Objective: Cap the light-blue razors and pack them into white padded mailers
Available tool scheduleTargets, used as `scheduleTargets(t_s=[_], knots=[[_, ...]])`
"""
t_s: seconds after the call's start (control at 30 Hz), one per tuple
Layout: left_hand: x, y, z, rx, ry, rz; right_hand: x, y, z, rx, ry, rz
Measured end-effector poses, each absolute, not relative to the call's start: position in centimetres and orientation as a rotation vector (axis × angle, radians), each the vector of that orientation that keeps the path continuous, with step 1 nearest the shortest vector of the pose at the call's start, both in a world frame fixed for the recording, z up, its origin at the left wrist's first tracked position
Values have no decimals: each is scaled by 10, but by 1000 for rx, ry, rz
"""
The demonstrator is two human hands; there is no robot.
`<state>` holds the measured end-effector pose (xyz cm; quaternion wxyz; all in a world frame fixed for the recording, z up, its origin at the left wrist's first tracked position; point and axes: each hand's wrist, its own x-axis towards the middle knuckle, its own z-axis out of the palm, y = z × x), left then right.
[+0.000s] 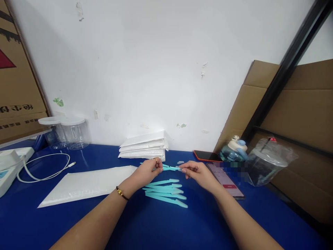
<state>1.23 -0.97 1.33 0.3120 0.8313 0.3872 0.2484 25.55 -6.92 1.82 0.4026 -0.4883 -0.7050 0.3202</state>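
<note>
My left hand [151,170] pinches the handle of a turquoise eyebrow razor [170,168] between thumb and fingers. At the razor's right end, my right hand [196,172] is closed on a small clear cap [180,169]; whether the cap is fully seated is hidden by the fingers. Another small clear piece [180,162] lies just behind, on the blue table. In front of my hands several turquoise eyebrow razors [166,189] lie in a loose fan, their blade ends to the right. Part of another turquoise handle shows behind my left fingers.
A white padded envelope [85,182] lies left, and a stack of envelopes [143,146] stands by the wall. Two clear jars [75,133], a white cable [47,181], phones [208,156] [226,180], a figurine [234,149] and a bagged cup [267,163] surround the work area.
</note>
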Motion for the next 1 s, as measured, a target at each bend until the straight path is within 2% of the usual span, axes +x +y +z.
scheduleTargets(t_s=[0.33, 0.47, 0.53, 0.67, 0.73, 1.0], knots=[[18, -16, 7, 2304, 980, 502, 249, -71, 7, -1263, -1863, 929], [14, -10, 5, 2531, 1112, 565, 257, -67, 4, -1323, -1965, 978], [10, -7, 3, 2627, 1199, 575, 268, -61, 0, -1401, -1963, 835], [7, -2, -2, 2690, 1298, 478, 294, -46, -9, -1690, -1794, 234], [7, 0, -4, 2708, 1307, 453, 301, -38, -12, -1787, -1791, 57], [9, -1, -4, 2719, 1321, 426, 282, -26, -17, -1920, -2090, -122]])
